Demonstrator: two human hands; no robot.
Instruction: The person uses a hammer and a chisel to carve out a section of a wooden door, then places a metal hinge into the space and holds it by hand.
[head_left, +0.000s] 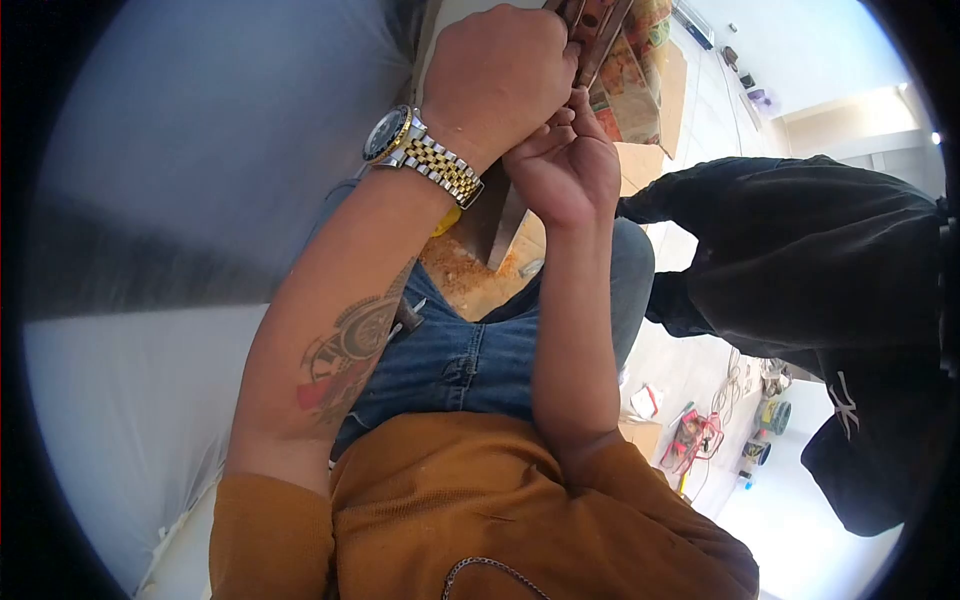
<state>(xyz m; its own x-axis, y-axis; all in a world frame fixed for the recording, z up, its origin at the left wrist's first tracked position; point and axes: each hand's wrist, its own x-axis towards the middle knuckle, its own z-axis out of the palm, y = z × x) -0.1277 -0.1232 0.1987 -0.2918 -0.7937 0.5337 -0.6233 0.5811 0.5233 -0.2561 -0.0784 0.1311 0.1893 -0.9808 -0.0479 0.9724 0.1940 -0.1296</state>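
Observation:
My left hand, a gold-and-silver watch on its wrist, is closed in a fist at the top of the view. Whatever it grips is hidden beneath the fingers. Just below and to the right, my right hand is turned palm up. Its fingers are curled and pressed together near the left fist, around something too small or hidden to name. Both hands are up against a long reddish-brown metal piece with holes. Under the wrists a dark flat board slants downward, and a yellow thing shows partly beside it.
Reddish dust lies below the board, between my knees. Cardboard and printed wrapping are to the right. A person in black clothing stands close on my right. A red tool and cables lie on the floor. Translucent sheeting hangs at left.

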